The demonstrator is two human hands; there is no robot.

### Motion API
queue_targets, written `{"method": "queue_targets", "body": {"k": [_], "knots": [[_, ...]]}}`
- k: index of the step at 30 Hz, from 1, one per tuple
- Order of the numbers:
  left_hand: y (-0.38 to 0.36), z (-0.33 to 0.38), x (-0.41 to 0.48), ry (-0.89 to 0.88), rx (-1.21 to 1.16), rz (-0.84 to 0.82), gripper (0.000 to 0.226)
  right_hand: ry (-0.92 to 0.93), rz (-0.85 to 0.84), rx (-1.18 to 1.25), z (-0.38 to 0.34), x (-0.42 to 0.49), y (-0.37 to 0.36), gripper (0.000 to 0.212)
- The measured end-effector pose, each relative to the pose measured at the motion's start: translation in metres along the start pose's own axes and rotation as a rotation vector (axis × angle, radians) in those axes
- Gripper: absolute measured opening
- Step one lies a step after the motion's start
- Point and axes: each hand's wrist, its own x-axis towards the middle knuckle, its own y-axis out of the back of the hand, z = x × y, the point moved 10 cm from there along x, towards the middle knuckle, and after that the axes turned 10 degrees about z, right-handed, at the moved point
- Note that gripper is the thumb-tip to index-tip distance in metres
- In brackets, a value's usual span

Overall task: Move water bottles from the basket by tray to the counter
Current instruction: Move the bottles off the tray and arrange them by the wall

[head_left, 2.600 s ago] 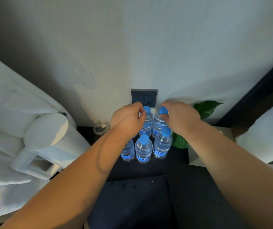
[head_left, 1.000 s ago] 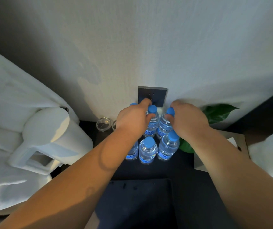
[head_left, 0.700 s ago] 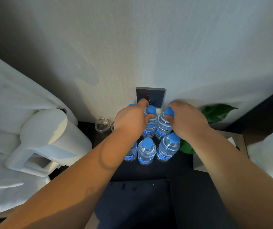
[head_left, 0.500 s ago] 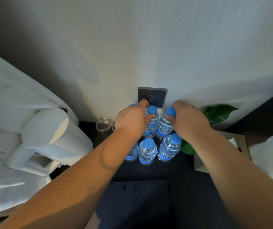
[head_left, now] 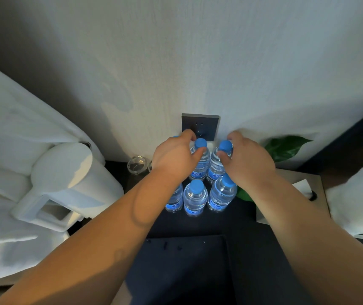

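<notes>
Two hands at the back row.
The left hand (head_left: 174,158) pinches the middle bottle (head_left: 201,166) by its neck; the right hand (head_left: 247,160) pinches the right bottle (head_left: 214,167).

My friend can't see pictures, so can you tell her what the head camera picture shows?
The left hand and right hand each grip a blue-capped water bottle by its neck: the left bottle and right bottle, at the back of a cluster on a dark counter. A white kettle stands to the left, a green leaf to the right.
</notes>
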Motion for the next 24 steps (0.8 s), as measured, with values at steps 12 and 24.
{"method": "queue_targets", "body": {"k": [12,24], "knots": [[0.043,-0.028,-0.021,0.220,-0.337,0.097,0.018,0.304,-0.053,0.103,-0.065,-0.054,0.015,0.028],[0.050,-0.047,-0.084,0.040,-0.038,-0.182,0.033,0.257,-0.127,0.075,-0.066,-0.083,-0.009,0.031]]}}
